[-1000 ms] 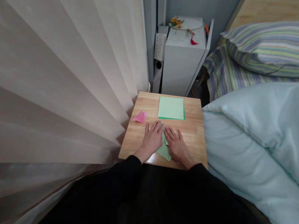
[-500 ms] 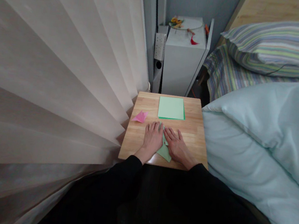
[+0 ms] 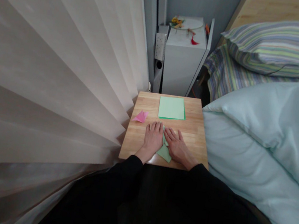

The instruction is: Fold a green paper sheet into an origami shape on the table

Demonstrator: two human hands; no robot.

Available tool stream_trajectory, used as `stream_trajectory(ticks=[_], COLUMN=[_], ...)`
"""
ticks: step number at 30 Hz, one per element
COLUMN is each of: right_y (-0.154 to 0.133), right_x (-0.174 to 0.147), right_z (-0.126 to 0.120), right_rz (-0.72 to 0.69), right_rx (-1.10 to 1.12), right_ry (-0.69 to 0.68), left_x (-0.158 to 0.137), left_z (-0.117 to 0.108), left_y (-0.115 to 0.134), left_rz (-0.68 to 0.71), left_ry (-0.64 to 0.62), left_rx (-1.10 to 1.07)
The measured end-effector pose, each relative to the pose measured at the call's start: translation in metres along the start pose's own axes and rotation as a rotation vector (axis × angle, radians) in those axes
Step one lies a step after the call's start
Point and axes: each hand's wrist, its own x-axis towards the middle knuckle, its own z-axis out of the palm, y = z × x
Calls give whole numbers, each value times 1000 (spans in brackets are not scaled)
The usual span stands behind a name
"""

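A folded piece of light green origami paper lies on the small wooden table, partly covered by both hands. My left hand presses down on its left side, palm down with fingers stretched forward. My right hand lies flat on its right side, fingers extended and the thumb side toward the left hand. Part of the paper shows between the hands and below them toward the table's front edge. A folded pink paper piece sits to the left of my left hand. Beyond the hands rests a stack of square green paper sheets.
A pleated curtain hangs close along the table's left side. On the right is a bed with a pale blue quilt and a striped pillow. Behind the table stands a white cabinet with a red tassel on top.
My left fingertips have shifted very slightly over the green paper. Otherwise both hands and the papers stay in nearly the same places.
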Motion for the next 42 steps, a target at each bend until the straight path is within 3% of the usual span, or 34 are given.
stream_trajectory(ticks=[8, 42], right_y=[-1, 1], right_x=[-1, -1], right_z=[6, 5], right_rz=[4, -12], right_rx=[-12, -12], right_ry=[44, 24], left_x=[-5, 1], left_z=[0, 2], left_y=[-1, 3], left_rz=[42, -18], left_ry=[-6, 6], left_rx=[-14, -12])
